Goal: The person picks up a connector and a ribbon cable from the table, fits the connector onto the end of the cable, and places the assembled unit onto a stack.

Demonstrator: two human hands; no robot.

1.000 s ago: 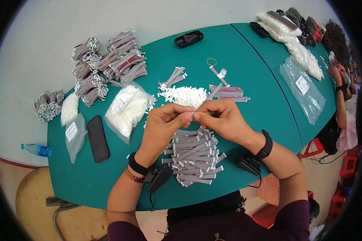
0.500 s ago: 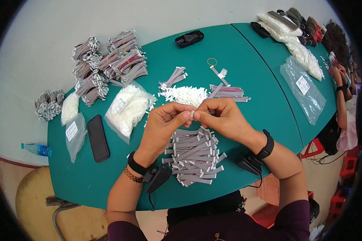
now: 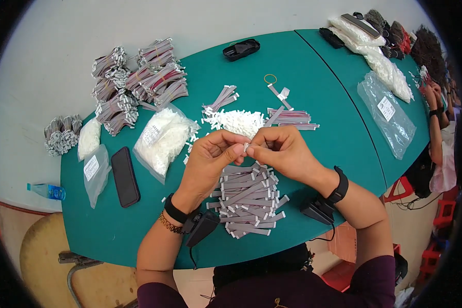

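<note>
My left hand (image 3: 215, 155) and my right hand (image 3: 284, 153) meet fingertip to fingertip above the middle of the table. Both pinch a small white plastic connector (image 3: 246, 147) between thumbs and forefingers; the fingers hide most of it, and I cannot tell whether a cable is joined to it. Below the hands lies a heap of short grey ribbon cables (image 3: 249, 203) with white ends. Just beyond them is a loose pile of white connectors (image 3: 236, 122). Small bunches of ribbon cables lie at its left (image 3: 224, 98) and right (image 3: 292, 119).
Bundled ribbon cables (image 3: 138, 84) are stacked at the far left, near a clear bag of white parts (image 3: 161, 138) and a dark phone (image 3: 125, 177). A black case (image 3: 241, 49) lies at the back. An almost flat plastic bag (image 3: 387, 115) rests right; a person's hand (image 3: 434, 95) shows beyond.
The connector between my fingertips has shifted or turned very slightly. Both hands stay in nearly the same place and keep their pinch.
</note>
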